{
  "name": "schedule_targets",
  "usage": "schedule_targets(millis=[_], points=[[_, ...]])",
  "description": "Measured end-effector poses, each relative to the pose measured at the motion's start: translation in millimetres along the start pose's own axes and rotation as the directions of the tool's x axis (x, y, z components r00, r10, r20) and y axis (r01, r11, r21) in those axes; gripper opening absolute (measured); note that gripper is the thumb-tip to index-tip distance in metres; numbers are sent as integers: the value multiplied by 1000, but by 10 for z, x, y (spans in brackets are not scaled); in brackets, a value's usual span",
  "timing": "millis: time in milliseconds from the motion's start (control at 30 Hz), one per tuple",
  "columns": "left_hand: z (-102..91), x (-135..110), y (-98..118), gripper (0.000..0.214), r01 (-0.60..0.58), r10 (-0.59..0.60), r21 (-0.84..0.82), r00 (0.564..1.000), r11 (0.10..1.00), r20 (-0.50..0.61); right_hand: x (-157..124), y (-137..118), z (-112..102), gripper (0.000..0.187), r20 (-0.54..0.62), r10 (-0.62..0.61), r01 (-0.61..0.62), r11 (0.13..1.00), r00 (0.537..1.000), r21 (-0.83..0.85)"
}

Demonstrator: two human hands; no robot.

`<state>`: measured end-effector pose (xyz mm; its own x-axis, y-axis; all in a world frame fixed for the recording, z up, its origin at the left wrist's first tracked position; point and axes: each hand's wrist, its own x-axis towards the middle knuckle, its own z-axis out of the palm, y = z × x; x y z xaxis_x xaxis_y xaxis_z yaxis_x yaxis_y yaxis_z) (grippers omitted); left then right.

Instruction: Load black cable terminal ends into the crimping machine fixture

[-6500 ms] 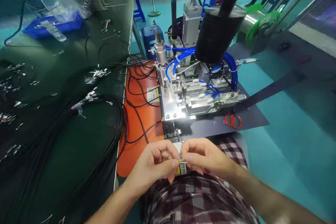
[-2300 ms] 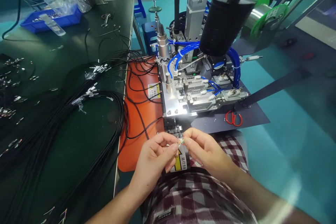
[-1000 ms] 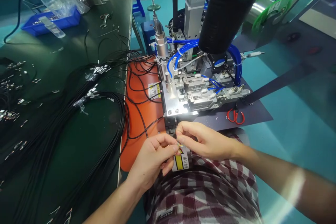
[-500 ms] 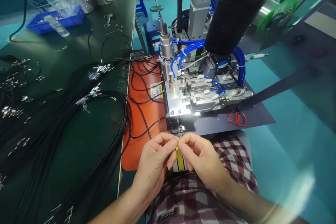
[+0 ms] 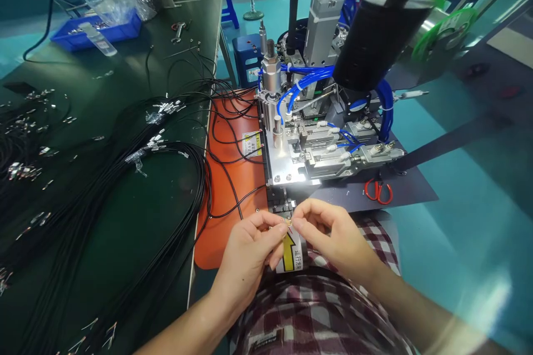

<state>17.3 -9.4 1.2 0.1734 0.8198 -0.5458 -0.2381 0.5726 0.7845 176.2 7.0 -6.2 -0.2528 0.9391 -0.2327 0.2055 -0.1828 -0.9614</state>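
Observation:
My left hand (image 5: 252, 247) is closed in a pinch on a small gold-coloured metal piece (image 5: 288, 222), too tiny to name its kind. Close beside it, my right hand (image 5: 333, 241) has thumb and forefinger pressed together; whatever they hold, if anything, is hidden. Both hands are above my lap, just in front of the metal machine (image 5: 287, 166). Below the fingertips shows a label with a yellow arrow (image 5: 288, 252).
Bundles of black cables (image 5: 166, 222) cover the dark bench (image 5: 137, 266) at left, some crossing the orange board (image 5: 233, 188). Red-handled scissors (image 5: 378, 192) lie on the machine's right base. A blue tray (image 5: 120, 30) stands at the back left, and a black cylinder (image 5: 370, 44) hangs over the machine.
My right hand has moved slightly right and up, away from my left fingertips, uncovering the yellow arrow label. My left hand keeps its pinch. The view has shifted a little.

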Motion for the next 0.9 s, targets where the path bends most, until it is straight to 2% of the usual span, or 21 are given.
schedule_targets(millis=[67, 133, 167, 200, 267, 333, 367, 433, 500, 567, 633, 700, 767, 833, 900], points=[[0, 5, -15, 21, -7, 7, 29, 1000, 1000, 2, 15, -37, -41, 15, 49, -59, 65, 989, 997, -133], [-6, 16, -31, 21, -14, 13, 59, 1000, 998, 7, 22, -78, -85, 14, 98, -176, 198, 928, 979, -314], [-11, 23, -38, 20, -17, 16, 77, 1000, 997, 12, 23, -98, -106, 14, 129, -257, 287, 858, 958, -427], [-16, 31, -45, 20, -20, 19, 96, 1000, 995, 16, 24, -117, -124, 15, 172, -342, 379, 750, 924, -542], [-26, 45, -59, 20, -23, 21, 128, 1000, 992, 14, 26, -144, -148, 20, 310, -473, 533, 465, 825, -707], [-33, 57, -70, 20, -26, 26, 141, 1000, 990, 3, 29, -154, -159, 24, 428, -530, 610, 230, 732, -758], [-36, 60, -75, 21, -29, 29, 141, 1000, 990, -3, 31, -151, -161, 25, 456, -545, 624, 167, 704, -763], [-38, 64, -83, 20, -33, 34, 137, 999, 990, -4, 37, -132, -161, 26, 462, -570, 627, 123, 679, -770], [-37, 63, -87, 19, -29, 30, 130, 1000, 991, -1, 45, -101, -157, 27, 454, -582, 627, 126, 674, -769], [-32, 63, -85, 20, -22, 23, 121, 1000, 992, -8, 51, -70, -155, 27, 389, -581, 601, 225, 715, -767], [-24, 64, -78, 20, -18, 20, 108, 1000, 994, -20, 53, -48, -161, 21, 244, -540, 520, 445, 805, -729], [-17, 66, -70, 21, -16, 18, 95, 1000, 995, -19, 52, -40, -174, 14, 113, -436, 406, 674, 893, -617], [-14, 66, -68, 21, -13, 14, 93, 1000, 996, -11, 53, -44, -185, 10, 79, -319, 315, 806, 944, -501], [-17, 63, -72, 21, -13, 14, 99, 1000, 995, -7, 63, -56, -187, 8, 89, -231, 246, 861, 969, -446], [-22, 56, -79, 21, -16, 17, 107, 1000, 994, -8, 80, -71, -180, 10, 112, -186, 216, 873, 976, -437]])
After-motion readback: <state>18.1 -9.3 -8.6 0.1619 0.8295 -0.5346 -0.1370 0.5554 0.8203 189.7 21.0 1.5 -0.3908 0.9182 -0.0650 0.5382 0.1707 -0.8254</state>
